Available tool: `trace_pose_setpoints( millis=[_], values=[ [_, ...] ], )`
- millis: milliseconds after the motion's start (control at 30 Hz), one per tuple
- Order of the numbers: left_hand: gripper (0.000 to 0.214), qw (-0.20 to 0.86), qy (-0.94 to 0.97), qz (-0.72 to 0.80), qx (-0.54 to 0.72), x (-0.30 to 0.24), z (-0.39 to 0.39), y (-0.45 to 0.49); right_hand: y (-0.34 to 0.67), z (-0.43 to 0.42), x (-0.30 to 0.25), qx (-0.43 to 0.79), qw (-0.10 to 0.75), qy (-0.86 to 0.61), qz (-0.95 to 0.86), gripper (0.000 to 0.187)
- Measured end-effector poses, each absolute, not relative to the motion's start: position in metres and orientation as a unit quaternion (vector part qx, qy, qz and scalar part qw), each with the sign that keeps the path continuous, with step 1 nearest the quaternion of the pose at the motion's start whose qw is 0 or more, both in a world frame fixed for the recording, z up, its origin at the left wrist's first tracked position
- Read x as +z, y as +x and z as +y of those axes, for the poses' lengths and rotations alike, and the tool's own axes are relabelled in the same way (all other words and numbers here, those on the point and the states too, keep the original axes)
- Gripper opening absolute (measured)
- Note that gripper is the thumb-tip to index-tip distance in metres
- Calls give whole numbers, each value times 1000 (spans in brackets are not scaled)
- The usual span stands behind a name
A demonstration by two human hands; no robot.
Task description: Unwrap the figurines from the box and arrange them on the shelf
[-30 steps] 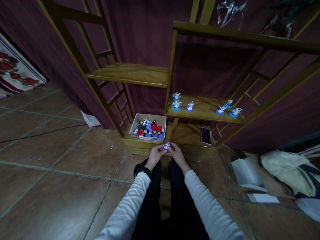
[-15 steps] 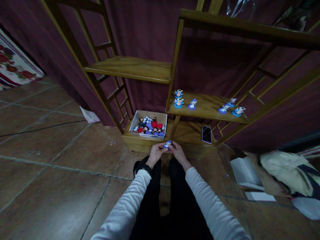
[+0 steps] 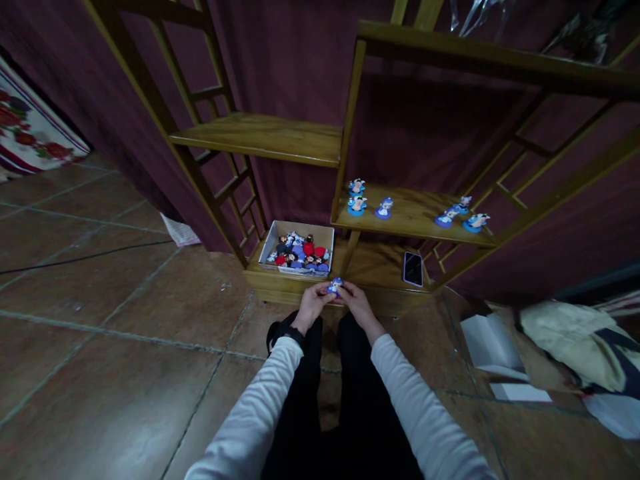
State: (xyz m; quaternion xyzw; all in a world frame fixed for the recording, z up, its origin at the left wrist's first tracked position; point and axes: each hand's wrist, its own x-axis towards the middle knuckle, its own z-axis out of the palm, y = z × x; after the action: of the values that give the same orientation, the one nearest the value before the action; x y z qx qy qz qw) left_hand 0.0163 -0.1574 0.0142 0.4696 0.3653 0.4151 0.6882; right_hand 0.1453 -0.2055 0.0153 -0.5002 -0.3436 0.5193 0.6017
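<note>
Pinching one small figurine (image 3: 335,287) between them, left hand (image 3: 314,303) and right hand (image 3: 356,303) meet near the box (image 3: 300,230), seemingly to steady it.

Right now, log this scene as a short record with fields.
left hand: holds blue figurine
right hand: pinches the same figurine
box: white, full of mixed figurines, on lowest board
shelf: standing figurines, several, in two groups
phone: lies flat on lowest board, right of box
floor: papers at right
</note>
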Motion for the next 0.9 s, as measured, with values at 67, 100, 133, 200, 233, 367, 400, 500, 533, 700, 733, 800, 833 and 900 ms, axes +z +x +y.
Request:
trace_pose_setpoints(
  millis=[67, 100, 133, 200, 233, 367, 400, 500, 533, 700, 733, 800, 833, 900],
  values=[
    [37, 686, 470, 371, 413, 14, -157, 16, 145, -206, 16, 522, 608, -494, -337, 36],
    [37, 685, 470, 373, 412, 14, -157, 16, 145, -207, 15, 518, 613, -496, -332, 34],
    [38, 685, 471, 374, 411, 13, -157, 16, 145, -206, 14, 511, 618, -499, -327, 31],
    [40, 687, 471, 371, 411, 11, -156, 16, 145, -206, 12, 501, 624, -505, -324, 28],
    [41, 689, 472, 367, 410, 10, -156, 16, 145, -205, 10, 500, 622, -506, -328, 27],
    [43, 682, 489, 366, 404, 5, -155, 16, 144, -203, 5, 492, 616, -517, -333, 23],
    [42, 676, 495, 368, 402, 3, -154, 16, 144, -203, 4, 488, 615, -523, -332, 22],
    [40, 665, 518, 370, 391, 2, -153, 15, 144, -201, 3, 478, 609, -535, -339, 21],
    [40, 661, 524, 370, 388, 2, -153, 15, 144, -201, 3, 476, 607, -537, -342, 21],
    [38, 645, 537, 378, 390, 6, -155, 15, 145, -201, 3, 474, 602, -542, -346, 21],
    [36, 647, 538, 376, 388, 6, -156, 15, 146, -201, 3, 473, 603, -541, -346, 21],
    [34, 655, 535, 368, 386, 7, -156, 15, 146, -200, 2, 474, 605, -539, -343, 21],
    [33, 660, 532, 363, 387, 6, -156, 16, 146, -201, 2, 476, 606, -537, -343, 21],
    [33, 665, 525, 358, 393, 4, -155, 16, 147, -201, 3, 478, 611, -531, -341, 22]
  ],
)
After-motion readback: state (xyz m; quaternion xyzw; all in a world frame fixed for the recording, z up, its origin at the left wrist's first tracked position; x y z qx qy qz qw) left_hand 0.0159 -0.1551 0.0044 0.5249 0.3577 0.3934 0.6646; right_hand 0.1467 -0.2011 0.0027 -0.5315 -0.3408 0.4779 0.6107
